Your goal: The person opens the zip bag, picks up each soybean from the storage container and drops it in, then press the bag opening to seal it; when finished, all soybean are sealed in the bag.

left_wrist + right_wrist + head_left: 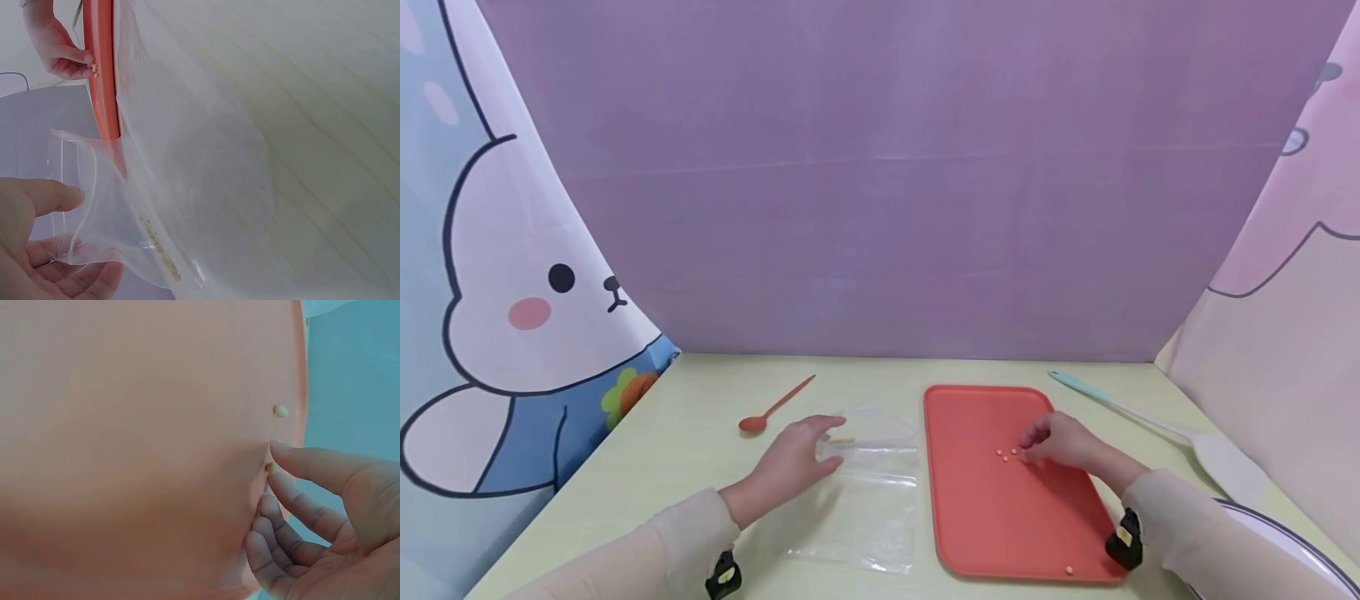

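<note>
My left hand [797,454] is at the mouth of a clear zip bag [868,517] on the table, thumb and fingers well apart. In the left wrist view the bag's mouth stands between the thumb [65,195] and the fingers, and a row of small pale beans [159,249] lies inside along a fold. Over the red tray [1000,517], my right hand [1060,442] pinches a small pale bean [271,467] between thumb and index fingertips, its other fingers curled. Another bean [280,411] lies close by, and a single bean [1069,571] sits near the tray's front edge.
An orange-red spoon [753,424] lies left of the bag. Right of the tray is a spatula [1221,462] with a turquoise handle end. A dark-rimmed plate [1285,533] is partly hidden under my right forearm. A purple cloth [880,208] hangs behind the table.
</note>
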Available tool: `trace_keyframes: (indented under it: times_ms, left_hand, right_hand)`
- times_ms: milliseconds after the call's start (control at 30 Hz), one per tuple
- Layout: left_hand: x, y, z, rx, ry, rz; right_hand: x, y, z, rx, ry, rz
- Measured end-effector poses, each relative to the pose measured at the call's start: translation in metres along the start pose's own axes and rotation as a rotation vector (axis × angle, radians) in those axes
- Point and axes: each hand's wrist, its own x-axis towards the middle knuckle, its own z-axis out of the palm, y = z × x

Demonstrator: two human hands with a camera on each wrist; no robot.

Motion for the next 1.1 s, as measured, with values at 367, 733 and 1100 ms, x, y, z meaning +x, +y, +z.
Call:
trace_keyframes:
  times_ms: [367, 733, 1100]
  left_hand:
    - [0.000, 0.000, 0.000, 0.002, -0.004, -0.003]
    - [-0.001, 0.000, -0.001, 0.002, -0.011, 0.001]
    - [0.000, 0.001, -0.002, 0.014, -0.010, -0.003]
  right_hand:
    - [0.001, 0.001, 0.003, -0.018, 0.039, 0.026]
    - [0.004, -0.003, -0.003, 0.048, 0.043, 0.023]
    - [0.012, -0.025, -0.006, 0.189, 0.052, -0.076]
